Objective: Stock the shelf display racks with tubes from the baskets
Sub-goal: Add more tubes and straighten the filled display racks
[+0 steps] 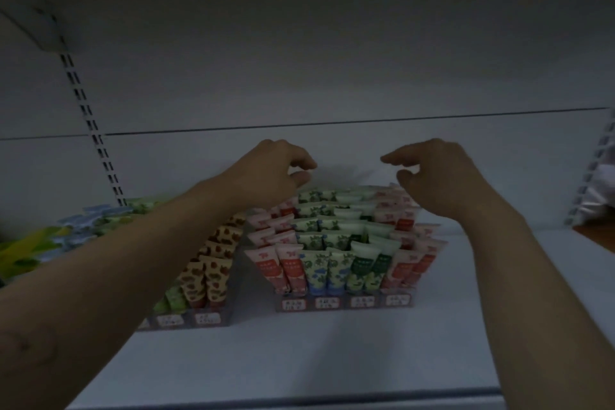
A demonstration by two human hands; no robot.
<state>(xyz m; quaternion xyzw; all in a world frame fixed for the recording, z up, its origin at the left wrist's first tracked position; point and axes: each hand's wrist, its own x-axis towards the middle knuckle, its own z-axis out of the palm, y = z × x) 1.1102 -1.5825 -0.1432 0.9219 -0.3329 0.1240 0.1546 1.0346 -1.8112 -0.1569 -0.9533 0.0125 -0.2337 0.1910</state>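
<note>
Both hands hang over the back rows of the middle rack (346,303) on the shelf (332,363). The left hand (276,170) has loosely curled fingers, thumb close to forefinger, with nothing visible between them. The right hand (436,176) is also empty, its forefinger stretched out. The tubes (332,243) lie just below the fingertips, caps down, their long axis leaning up and back. Neither hand looks nearer. No baskets are in view.
</note>
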